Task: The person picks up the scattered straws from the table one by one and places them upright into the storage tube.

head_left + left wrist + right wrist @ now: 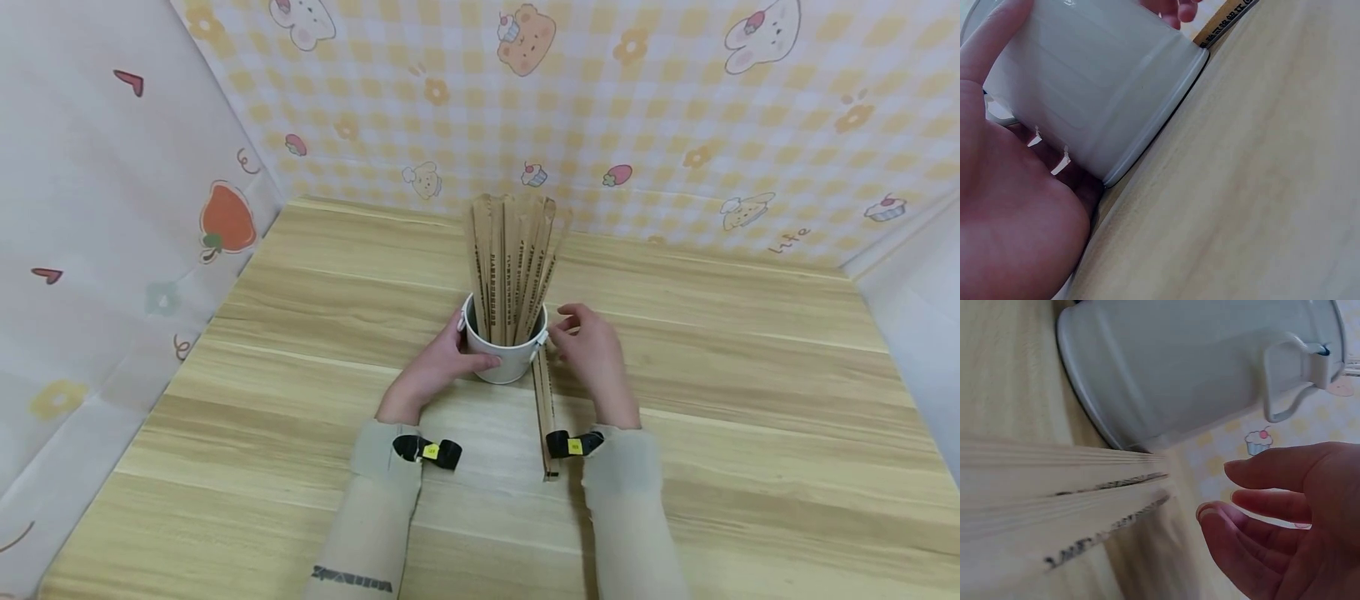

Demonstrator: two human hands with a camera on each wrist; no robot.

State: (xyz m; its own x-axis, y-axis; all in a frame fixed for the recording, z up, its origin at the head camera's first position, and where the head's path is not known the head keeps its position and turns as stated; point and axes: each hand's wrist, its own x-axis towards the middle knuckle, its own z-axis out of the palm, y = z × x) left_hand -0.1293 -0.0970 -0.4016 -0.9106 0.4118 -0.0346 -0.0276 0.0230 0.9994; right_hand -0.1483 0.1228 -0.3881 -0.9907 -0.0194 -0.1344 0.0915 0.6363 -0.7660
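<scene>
A small white bucket stands upright on the table and holds several long straws in printed brown paper sleeves. My left hand grips its left side, thumb across the front; the left wrist view shows the fingers passing behind the bucket. To the right, my right hand is beside the rim with loosely bent fingers and holds nothing. In the right wrist view, the hand is apart from the looped bucket handle. More wrapped straws lie on the table by the bucket's base, under the right wrist.
The wood-grain table extends to both sides. Behind it hangs a yellow checked cloth with cartoon prints, and a white printed cloth covers the left side. Each wrist wears a black camera strap.
</scene>
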